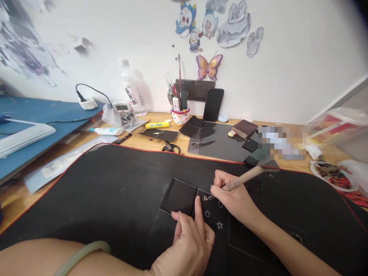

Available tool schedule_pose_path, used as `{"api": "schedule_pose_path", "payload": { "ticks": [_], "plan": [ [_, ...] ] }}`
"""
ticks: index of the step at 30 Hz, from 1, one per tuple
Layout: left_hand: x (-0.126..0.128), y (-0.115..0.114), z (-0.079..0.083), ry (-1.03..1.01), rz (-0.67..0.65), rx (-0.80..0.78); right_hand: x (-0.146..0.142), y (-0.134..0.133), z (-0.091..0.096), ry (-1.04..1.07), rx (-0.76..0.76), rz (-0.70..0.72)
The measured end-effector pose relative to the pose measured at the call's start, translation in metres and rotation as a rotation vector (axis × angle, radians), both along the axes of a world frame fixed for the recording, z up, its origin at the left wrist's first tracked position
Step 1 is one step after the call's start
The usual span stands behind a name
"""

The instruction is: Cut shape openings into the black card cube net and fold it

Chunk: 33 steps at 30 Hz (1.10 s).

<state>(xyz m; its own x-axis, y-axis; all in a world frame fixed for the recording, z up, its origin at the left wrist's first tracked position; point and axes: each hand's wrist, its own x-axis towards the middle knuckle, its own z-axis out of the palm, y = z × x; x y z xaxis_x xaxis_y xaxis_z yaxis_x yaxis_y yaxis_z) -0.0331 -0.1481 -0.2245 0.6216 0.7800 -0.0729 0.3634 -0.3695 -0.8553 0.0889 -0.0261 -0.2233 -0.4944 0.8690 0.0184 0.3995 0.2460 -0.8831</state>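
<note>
My right hand point(234, 197) grips a beige-barrelled pen point(244, 178), its tip hidden behind the fingers. It rests on a black sheet point(211, 228) bearing pale outlines: a triangle, a hexagon, a star point(219, 225) and rounded shapes. To the left lies a square glossy black panel point(179, 195) with a light edge. My left hand point(192, 237) has its index finger stretched along the seam between panel and sheet, while its thumb touches the panel's lower edge. A ring and a pale bangle are on the left hand and arm.
Beneath everything spreads a black mat point(115, 184) with red edging. Behind it are scissors point(171, 147), a yellow tube point(157, 125), a pen cup point(180, 115), an upright phone point(213, 104) and a bottle point(132, 90). A bowl point(333, 176) stands at the right.
</note>
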Motion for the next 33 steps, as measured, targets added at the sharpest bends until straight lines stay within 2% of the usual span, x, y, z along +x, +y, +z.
{"api": "schedule_pose_path", "payload": {
  "ticks": [10,15,22,33],
  "plan": [
    [0.0057,-0.0007,0.0,0.105,0.084,-0.05,-0.0001,-0.0004,-0.0003,-0.052,0.064,0.028],
    [0.004,0.0009,0.0025,0.037,0.065,-0.035,-0.0005,0.0001,0.0011,-0.073,0.045,0.017],
    [-0.0002,0.001,0.0038,-0.025,0.03,-0.041,0.002,0.0009,-0.0009,0.025,-0.055,0.007],
    [0.0005,0.0,0.0021,-0.113,-0.004,-0.027,0.001,-0.0021,0.0008,-0.05,0.048,0.015]
  ]
}}
